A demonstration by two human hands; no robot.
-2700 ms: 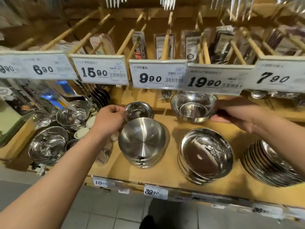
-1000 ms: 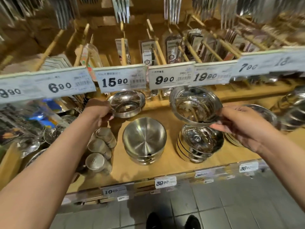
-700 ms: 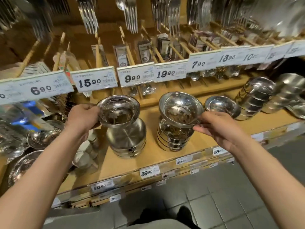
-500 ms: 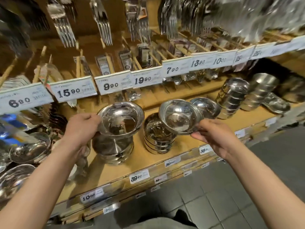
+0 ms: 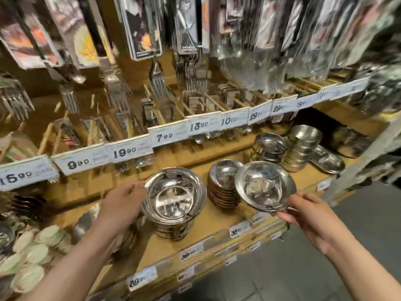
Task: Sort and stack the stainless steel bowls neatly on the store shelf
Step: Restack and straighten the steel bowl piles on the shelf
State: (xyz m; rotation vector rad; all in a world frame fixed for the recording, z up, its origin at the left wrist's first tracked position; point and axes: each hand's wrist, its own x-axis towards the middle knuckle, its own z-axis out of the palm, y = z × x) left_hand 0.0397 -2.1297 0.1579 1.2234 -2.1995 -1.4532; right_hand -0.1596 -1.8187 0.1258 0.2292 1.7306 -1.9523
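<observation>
Wooden store shelf (image 5: 217,222), price tags along its front edge, carries the bowls. Nearest, the left hand (image 5: 121,205) grips the rim of a steel bowl (image 5: 173,192) sitting on a short stack near the front edge; whether it has fully seated I cannot tell. The right hand (image 5: 312,213) pinches the rim of a second bowl (image 5: 264,185), tilted in the air, not yet placed. Behind it stands a stack of shallow dishes (image 5: 223,185); farther right, taller bowl stacks (image 5: 301,148) look tidy. Sorting seems midway.
</observation>
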